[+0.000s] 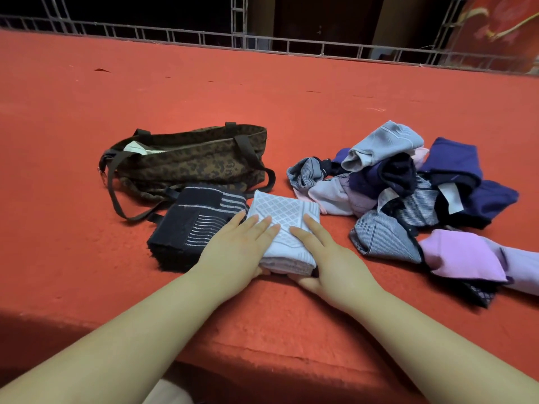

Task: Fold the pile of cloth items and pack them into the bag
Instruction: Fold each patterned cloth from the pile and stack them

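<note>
Left hand: flat, fingers straight, pressing the left half of the white cloth.
Right hand: flat too, fingers spread on the cloth's right edge.
White cloth: folded square, diamond-knit, between both hands.
Dark stack: folded, striped, touching the left hand.
Bag: soft, leopard-print, beyond the left hand.
Pile: crumpled purple, grey, pink cloth, right of the right hand.
Surface: red felt.
</note>
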The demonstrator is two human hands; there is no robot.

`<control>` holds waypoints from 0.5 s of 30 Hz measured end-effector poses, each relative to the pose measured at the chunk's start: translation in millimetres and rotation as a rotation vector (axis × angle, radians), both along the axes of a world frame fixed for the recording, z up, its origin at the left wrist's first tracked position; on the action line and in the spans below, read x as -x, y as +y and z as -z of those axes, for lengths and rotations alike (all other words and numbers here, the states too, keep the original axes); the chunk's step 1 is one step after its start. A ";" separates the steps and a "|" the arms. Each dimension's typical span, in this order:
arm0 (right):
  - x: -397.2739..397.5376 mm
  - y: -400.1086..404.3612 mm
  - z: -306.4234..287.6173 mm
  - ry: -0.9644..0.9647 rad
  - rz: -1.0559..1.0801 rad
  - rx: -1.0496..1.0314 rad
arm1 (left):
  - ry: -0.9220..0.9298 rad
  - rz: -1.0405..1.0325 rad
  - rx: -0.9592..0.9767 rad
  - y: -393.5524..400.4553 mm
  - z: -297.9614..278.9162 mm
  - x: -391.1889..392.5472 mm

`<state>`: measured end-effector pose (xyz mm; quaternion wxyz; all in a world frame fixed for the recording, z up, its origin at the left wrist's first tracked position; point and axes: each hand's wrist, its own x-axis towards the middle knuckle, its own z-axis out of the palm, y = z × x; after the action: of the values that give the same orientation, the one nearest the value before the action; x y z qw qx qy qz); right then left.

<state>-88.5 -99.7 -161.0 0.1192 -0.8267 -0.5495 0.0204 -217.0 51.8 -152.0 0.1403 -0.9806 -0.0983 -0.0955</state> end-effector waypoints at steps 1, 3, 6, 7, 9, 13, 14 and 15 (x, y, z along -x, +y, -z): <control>-3.6 3.4 0.2 -0.003 0.008 0.002 | 0.000 -0.004 -0.016 3.8 0.3 -6.0; -10.8 10.9 0.1 -0.011 0.015 0.004 | 0.015 -0.049 -0.007 8.1 -2.5 -13.8; -20.8 20.2 -0.1 -0.020 -0.007 -0.007 | 0.074 -0.092 0.023 9.7 -7.0 -20.3; -23.6 21.7 0.3 -0.020 -0.018 -0.015 | 0.097 -0.091 0.022 9.9 -7.2 -21.9; -27.5 22.3 2.4 -0.017 -0.051 -0.039 | 0.169 -0.131 0.053 10.0 -7.3 -22.6; -28.6 13.9 6.0 -0.013 -0.111 -0.085 | 0.226 -0.140 0.135 3.6 -15.3 -19.2; -28.2 9.6 6.1 -0.020 -0.109 -0.090 | 0.228 -0.140 0.165 1.8 -17.7 -18.6; -27.4 4.1 6.6 -0.034 -0.103 -0.104 | 0.201 -0.125 0.200 -1.9 -20.9 -18.4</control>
<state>-61.0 -95.5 -167.5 0.1515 -0.7904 -0.5934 -0.0164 -198.6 49.9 -131.1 0.0566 -0.9863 -0.1535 0.0224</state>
